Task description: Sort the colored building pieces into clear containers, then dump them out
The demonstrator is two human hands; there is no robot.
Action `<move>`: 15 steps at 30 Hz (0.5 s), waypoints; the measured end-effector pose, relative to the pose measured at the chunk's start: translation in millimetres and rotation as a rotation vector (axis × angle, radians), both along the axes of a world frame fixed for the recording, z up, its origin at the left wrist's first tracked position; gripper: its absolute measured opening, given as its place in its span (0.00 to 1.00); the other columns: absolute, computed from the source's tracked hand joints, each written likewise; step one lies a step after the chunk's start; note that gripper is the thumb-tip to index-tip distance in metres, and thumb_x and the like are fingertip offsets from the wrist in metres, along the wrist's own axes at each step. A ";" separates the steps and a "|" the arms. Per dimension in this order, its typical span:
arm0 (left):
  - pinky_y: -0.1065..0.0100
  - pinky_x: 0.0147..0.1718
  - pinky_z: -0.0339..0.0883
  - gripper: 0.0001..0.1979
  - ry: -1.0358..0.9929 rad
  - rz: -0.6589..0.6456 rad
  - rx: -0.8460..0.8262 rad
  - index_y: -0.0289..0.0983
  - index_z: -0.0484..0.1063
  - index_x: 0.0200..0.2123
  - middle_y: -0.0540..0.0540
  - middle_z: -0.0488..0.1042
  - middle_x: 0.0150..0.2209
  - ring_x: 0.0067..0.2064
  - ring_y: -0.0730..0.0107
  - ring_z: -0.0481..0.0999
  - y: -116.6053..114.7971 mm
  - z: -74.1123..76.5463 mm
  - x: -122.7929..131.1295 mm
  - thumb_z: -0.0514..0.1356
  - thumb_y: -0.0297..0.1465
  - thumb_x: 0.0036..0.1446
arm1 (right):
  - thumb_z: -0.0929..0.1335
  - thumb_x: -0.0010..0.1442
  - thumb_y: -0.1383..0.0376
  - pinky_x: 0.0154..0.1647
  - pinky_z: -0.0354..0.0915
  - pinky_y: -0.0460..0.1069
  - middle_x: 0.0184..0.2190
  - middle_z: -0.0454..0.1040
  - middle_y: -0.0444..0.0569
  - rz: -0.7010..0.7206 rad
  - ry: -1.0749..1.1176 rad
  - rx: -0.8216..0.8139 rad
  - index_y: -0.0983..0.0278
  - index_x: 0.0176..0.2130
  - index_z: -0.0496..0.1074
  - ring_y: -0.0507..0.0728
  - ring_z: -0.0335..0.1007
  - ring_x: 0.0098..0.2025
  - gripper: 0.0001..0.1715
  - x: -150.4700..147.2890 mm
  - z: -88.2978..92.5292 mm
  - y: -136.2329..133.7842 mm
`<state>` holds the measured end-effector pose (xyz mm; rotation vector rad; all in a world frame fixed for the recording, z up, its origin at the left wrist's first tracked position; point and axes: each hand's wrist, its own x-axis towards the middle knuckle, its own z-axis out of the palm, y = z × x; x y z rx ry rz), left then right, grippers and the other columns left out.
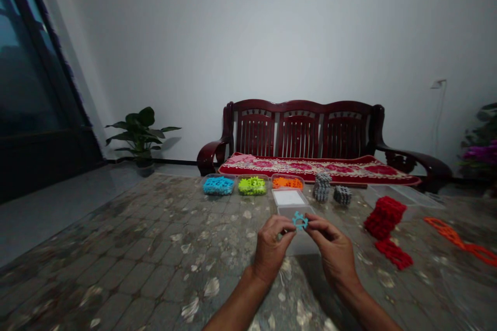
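Your left hand [269, 245] and right hand [333, 248] pinch blue piece [295, 216] at opposite sides, thumbs against fingertips. Piece is raised between hands, seen against clear box [305, 244]. Use light, even pressure; thin teeth probably bend. Leave centre hole uncovered for clear sight of teeth. Steady wrists; turn piece with fingertips only. Give red stack [384, 215], right, ample clearance.

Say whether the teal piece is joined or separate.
Separate: the left hand and right hand pinch the teal piece; no other piece shows attached.
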<state>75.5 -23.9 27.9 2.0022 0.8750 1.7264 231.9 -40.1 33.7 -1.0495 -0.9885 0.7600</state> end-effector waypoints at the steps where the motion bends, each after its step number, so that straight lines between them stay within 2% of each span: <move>1: 0.69 0.40 0.74 0.06 0.001 0.018 0.005 0.40 0.80 0.33 0.47 0.80 0.36 0.39 0.67 0.80 3.1 0.5 -2.5 0.64 0.25 0.60 | 0.79 0.43 0.52 0.49 0.72 0.57 0.44 0.82 0.55 0.015 -0.024 0.002 0.62 0.28 0.81 0.64 0.78 0.46 0.17 2.3 3.0 1.0; 3: 0.68 0.42 0.74 0.05 0.007 0.137 -0.033 0.40 0.80 0.32 0.47 0.81 0.36 0.41 0.66 0.81 15.4 2.1 -15.1 0.64 0.26 0.58 | 0.78 0.45 0.51 0.49 0.72 0.57 0.47 0.81 0.55 -0.001 -0.084 0.021 0.61 0.31 0.81 0.65 0.76 0.49 0.18 11.8 7.9 5.2; 4: 0.68 0.43 0.74 0.05 0.005 0.238 -0.072 0.40 0.80 0.31 0.47 0.81 0.36 0.41 0.65 0.81 24.9 3.1 -25.7 0.64 0.26 0.57 | 0.77 0.46 0.51 0.49 0.72 0.57 0.49 0.81 0.55 -0.040 -0.117 0.031 0.61 0.33 0.82 0.65 0.76 0.51 0.19 18.9 8.5 8.3; 5: 0.68 0.45 0.74 0.04 -0.007 0.395 -0.150 0.40 0.80 0.30 0.47 0.82 0.36 0.41 0.64 0.81 36.4 4.3 -39.2 0.65 0.28 0.56 | 0.76 0.47 0.50 0.49 0.72 0.56 0.49 0.81 0.55 -0.098 -0.150 0.034 0.61 0.35 0.82 0.65 0.75 0.51 0.20 27.2 7.2 11.8; 7: 0.64 0.45 0.74 0.05 -0.027 0.537 -0.223 0.38 0.80 0.34 0.44 0.82 0.37 0.40 0.61 0.81 63.8 6.7 -72.8 0.63 0.29 0.57 | 0.73 0.48 0.49 0.47 0.72 0.57 0.47 0.81 0.56 -0.207 -0.219 0.008 0.61 0.36 0.81 0.66 0.75 0.50 0.22 45.4 -2.6 19.1; 10: 0.62 0.42 0.74 0.05 0.016 0.668 -0.310 0.36 0.80 0.32 0.43 0.82 0.34 0.37 0.59 0.81 105.8 11.7 -128.8 0.63 0.28 0.54 | 0.69 0.48 0.50 0.48 0.72 0.57 0.44 0.81 0.57 -0.262 -0.334 -0.041 0.62 0.34 0.81 0.66 0.76 0.50 0.21 68.5 -30.5 27.7; 12: 0.62 0.43 0.73 0.04 0.072 0.727 -0.346 0.37 0.80 0.31 0.44 0.82 0.33 0.37 0.58 0.81 129.3 16.8 -160.2 0.63 0.28 0.53 | 0.68 0.47 0.51 0.50 0.71 0.57 0.42 0.82 0.57 -0.232 -0.424 -0.083 0.61 0.32 0.81 0.66 0.77 0.48 0.21 77.2 -49.3 31.5; 15: 0.65 0.44 0.71 0.04 0.187 0.755 -0.379 0.38 0.79 0.29 0.45 0.82 0.34 0.39 0.59 0.81 157.1 25.0 -189.5 0.64 0.26 0.52 | 0.66 0.46 0.51 0.51 0.71 0.58 0.39 0.82 0.55 -0.160 -0.494 -0.163 0.61 0.32 0.81 0.66 0.78 0.45 0.21 80.6 -64.5 34.6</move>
